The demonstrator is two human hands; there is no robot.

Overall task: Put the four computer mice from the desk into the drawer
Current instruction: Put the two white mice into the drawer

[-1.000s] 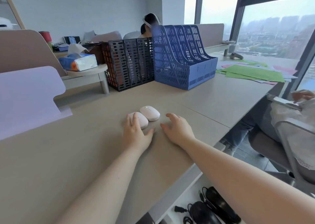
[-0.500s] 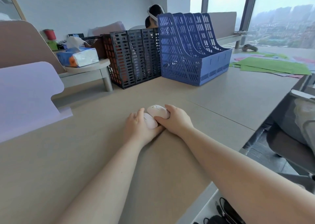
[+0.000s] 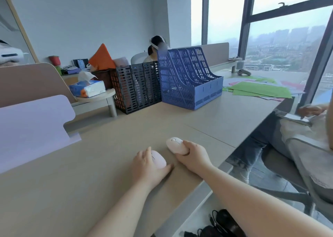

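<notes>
Two white computer mice are near the front of the beige desk [image 3: 72, 182]. My left hand [image 3: 146, 166] is wrapped around the nearer white mouse [image 3: 158, 158], which rests on the desk. My right hand [image 3: 193, 155] grips the other white mouse [image 3: 175, 144] by its rear end, its front tilted up off the desk. Below the desk edge an open white drawer [image 3: 200, 217] holds two black wired mice [image 3: 227, 222], partly hidden by my right forearm.
A blue file rack [image 3: 189, 81] and a black file rack [image 3: 137, 85] stand at the back of the desk. A tissue pack [image 3: 88, 89] sits on a low shelf. Green papers [image 3: 259, 90] lie far right. A seated person [image 3: 295, 128] is close on the right.
Both hands have closed on the mice and drawn apart. My right hand has lifted its mouse to the right; the left mouse slid nearer. The camera tilted up.
</notes>
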